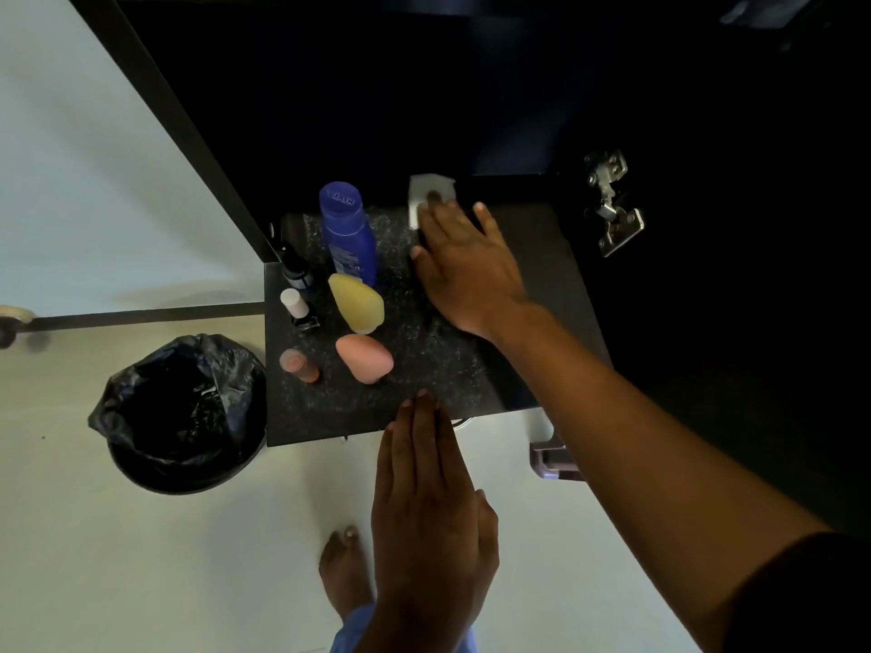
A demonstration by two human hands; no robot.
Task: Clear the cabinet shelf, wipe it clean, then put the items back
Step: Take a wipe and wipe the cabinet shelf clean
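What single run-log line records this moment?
step: wiping | right hand: flat on cloth | left hand: open, fingertips at counter edge | bottles: on counter

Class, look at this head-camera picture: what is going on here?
A person is wiping a dark cabinet shelf. The right hand presses a white cloth flat near the back of the shelf, while the left hand hovers open at the front edge. The items have not been cleared away: a blue lotion bottle, a yellow bottle, a pink bottle and some small bottles stand on the shelf's left side. A lined bin stands on the floor.
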